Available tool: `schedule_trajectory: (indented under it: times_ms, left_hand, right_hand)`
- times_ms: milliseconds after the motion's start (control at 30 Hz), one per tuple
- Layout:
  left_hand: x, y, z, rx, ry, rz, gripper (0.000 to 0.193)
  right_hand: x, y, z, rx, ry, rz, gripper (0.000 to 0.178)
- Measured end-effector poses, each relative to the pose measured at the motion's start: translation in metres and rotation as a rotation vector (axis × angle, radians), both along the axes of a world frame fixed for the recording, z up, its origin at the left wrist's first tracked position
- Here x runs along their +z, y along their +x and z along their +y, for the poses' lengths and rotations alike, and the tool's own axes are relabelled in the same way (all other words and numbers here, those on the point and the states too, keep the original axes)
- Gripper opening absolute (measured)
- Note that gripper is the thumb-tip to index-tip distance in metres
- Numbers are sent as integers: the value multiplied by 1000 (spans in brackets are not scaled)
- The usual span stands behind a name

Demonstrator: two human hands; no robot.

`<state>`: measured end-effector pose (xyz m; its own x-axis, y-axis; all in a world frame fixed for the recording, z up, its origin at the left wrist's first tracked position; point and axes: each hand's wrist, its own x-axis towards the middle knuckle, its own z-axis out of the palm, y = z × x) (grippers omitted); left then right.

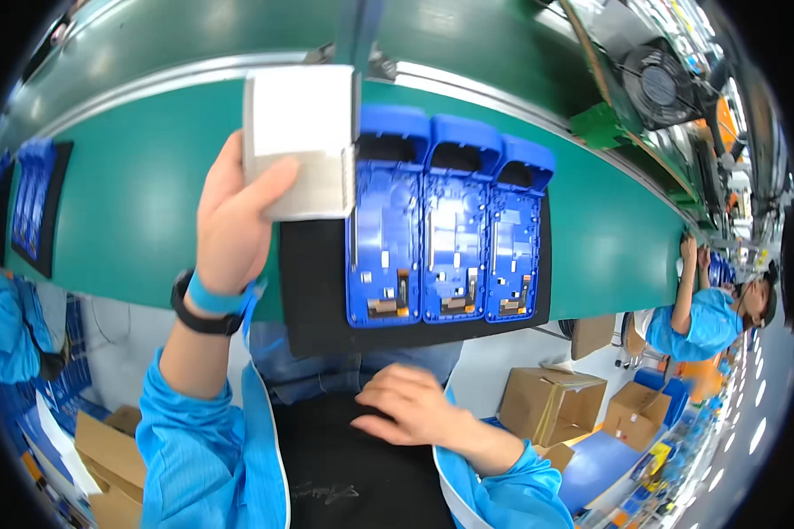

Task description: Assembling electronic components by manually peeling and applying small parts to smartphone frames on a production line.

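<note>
My left hand [238, 212] is raised over the bench, its thumb on the face of a flat, rectangular silver-and-white panel [302, 132] and its fingers behind it. The panel hides part of the bench behind it. To its right, three blue plastic housings [456, 238] lie side by side on a black mat [326, 300], open sides up, with ribbon parts showing near their lower ends. My right hand [410, 406] is in front of my body, below the mat, slightly blurred, with fingers loosely apart and nothing visible in them.
The green bench [150, 194] runs left to right, with a metal rail along its back. More blue housings [33, 198] lie at the far left. A fan [660, 84] hangs at the upper right. Co-workers [706, 309] sit at both ends; cardboard boxes [551, 406] stand below right.
</note>
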<state>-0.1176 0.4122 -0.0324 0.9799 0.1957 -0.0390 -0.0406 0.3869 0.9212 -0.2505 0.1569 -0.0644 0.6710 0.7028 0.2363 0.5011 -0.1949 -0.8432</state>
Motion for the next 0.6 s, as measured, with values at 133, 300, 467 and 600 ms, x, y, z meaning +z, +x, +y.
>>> schedule_trajectory:
  times_ms: [133,300,467,600]
  left_hand:
    - [10,-27,-9,-130,-164,30,60]
    - [-18,-74,-14,-403,-353,-12,71]
    - [-88,-121,-32,-860,-539,105,62]
    - [-80,-131,-17,-845,-352,-57,61]
  right_hand:
    - [-35,-35,5,83,-115,199,45]
    - [-129,-57,44,-278,615,933,65]
    - [-91,-35,101,-915,1012,1207,69]
    - [-142,-37,45,-1046,1026,1207,45]
